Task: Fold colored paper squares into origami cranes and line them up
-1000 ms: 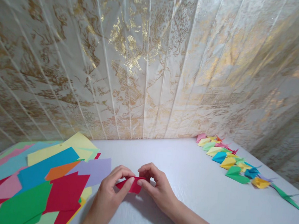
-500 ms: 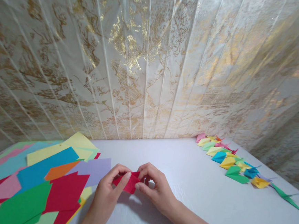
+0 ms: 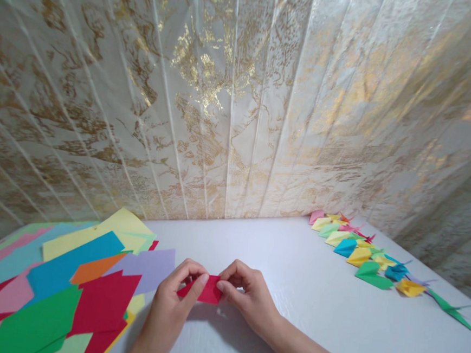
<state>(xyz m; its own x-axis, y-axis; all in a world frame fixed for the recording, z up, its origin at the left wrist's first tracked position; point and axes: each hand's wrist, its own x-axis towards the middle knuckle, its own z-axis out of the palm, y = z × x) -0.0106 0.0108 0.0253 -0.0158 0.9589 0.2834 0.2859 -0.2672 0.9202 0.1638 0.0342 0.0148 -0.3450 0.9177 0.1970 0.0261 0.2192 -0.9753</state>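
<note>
the left hand (image 3: 173, 296) and right hand (image 3: 252, 297) pinch a small folded red paper (image 3: 209, 290) between thumbs and fingers, just above the white table (image 3: 231, 236). it looks partly folded, with shaping left; finished folded pieces (image 3: 373, 275) line the right, loose coloured sheets (image 3: 105, 302) the left.

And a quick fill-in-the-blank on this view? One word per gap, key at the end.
The left hand and right hand both hold a small folded paper coloured ____.
The overlapping flat sheets lie on the table's ____ side.
The row of folded figures sits on its ____ side.
The rightmost figure is ____.

Missing words: red; left; right; green.
</note>
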